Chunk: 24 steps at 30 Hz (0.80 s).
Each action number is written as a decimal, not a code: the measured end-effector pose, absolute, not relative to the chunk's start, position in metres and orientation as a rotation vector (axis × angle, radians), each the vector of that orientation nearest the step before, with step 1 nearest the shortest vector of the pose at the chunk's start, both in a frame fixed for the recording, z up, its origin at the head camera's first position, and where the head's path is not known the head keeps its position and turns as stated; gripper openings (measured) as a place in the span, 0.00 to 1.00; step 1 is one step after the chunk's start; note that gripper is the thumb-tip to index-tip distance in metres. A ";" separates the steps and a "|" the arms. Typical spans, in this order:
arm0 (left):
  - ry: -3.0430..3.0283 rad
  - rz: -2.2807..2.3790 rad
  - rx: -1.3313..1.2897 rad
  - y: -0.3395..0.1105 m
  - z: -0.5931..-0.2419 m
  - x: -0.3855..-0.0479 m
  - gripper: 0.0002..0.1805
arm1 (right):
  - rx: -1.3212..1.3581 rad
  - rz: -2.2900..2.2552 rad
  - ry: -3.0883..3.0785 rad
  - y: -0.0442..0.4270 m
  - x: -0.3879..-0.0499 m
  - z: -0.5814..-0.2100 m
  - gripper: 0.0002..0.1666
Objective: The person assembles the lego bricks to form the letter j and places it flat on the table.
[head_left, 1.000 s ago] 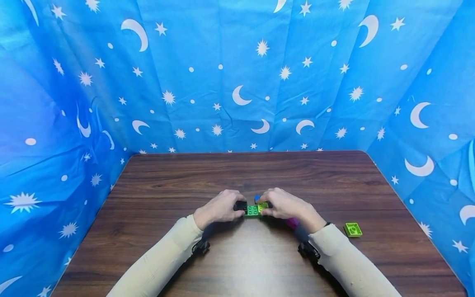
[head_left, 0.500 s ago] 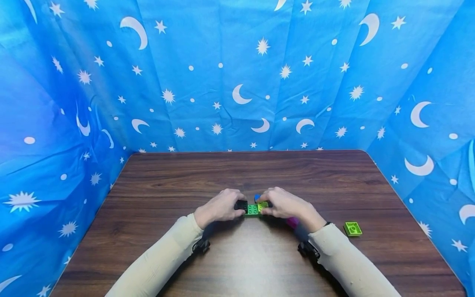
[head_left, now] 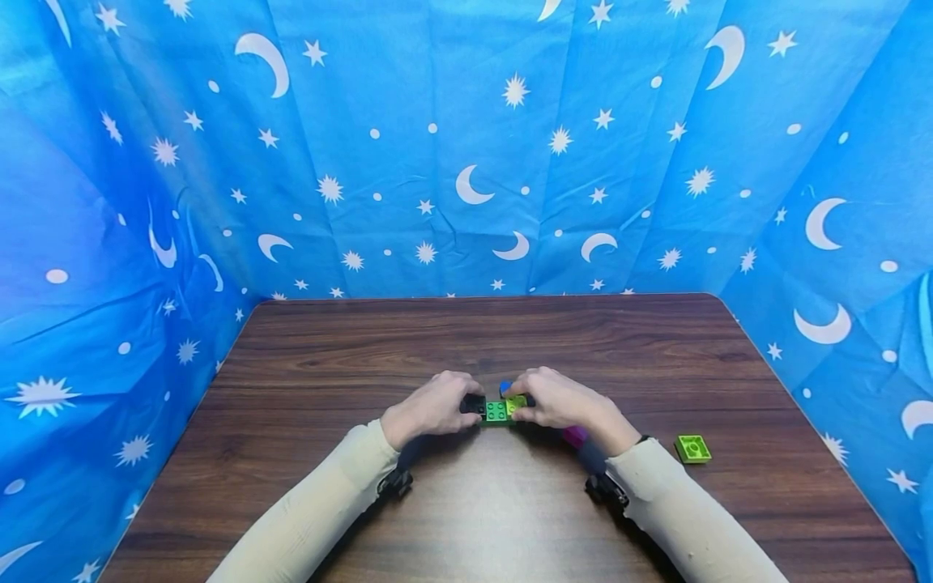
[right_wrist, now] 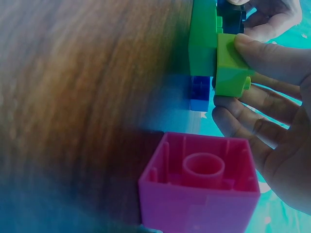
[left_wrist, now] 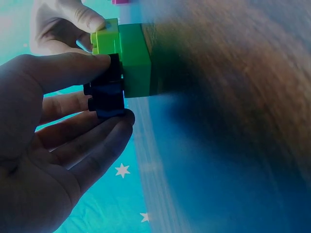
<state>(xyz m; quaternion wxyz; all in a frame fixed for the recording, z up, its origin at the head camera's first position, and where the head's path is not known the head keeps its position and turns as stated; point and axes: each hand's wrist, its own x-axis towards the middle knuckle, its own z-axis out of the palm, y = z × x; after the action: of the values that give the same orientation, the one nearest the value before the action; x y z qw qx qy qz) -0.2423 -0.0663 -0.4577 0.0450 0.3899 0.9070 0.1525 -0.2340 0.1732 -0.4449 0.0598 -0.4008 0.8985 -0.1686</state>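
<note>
A green toy building brick (head_left: 496,411) stands on the table between both hands, with several studs showing on its middle. My left hand (head_left: 433,406) pinches a black brick (left_wrist: 108,99) at the green brick's left end, thumb on one side and fingertips on the other. At the right end, my right hand (head_left: 564,401) pinches a lime brick (right_wrist: 231,63) between thumb and fingers. Both small bricks sit on top of the green one, overhanging its ends; whether they are fully pressed down I cannot tell.
Behind the lime brick is a blue brick (right_wrist: 199,94), partly hidden by the right hand. A pink brick (right_wrist: 199,208) lies near the right wrist, its hollow side showing. Farther right, another lime brick (head_left: 693,449) rests upside down on the wooden table (head_left: 496,502).
</note>
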 end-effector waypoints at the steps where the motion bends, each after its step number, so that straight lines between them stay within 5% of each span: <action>1: 2.770 0.468 1.193 -0.066 -0.458 -0.242 0.18 | -1.214 -0.512 2.720 0.173 -0.234 -0.445 0.18; 24: 2.784 0.440 1.107 -0.061 -0.453 -0.240 0.18 | -1.224 -0.544 2.713 0.173 -0.234 -0.445 0.18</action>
<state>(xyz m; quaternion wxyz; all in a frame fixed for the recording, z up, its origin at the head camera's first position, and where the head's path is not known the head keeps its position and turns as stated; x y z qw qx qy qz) -0.2402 -0.0610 -0.4527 0.0567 0.3649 0.9179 0.1451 -0.2344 0.1729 -0.4454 0.0581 -0.4039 0.8951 -0.1795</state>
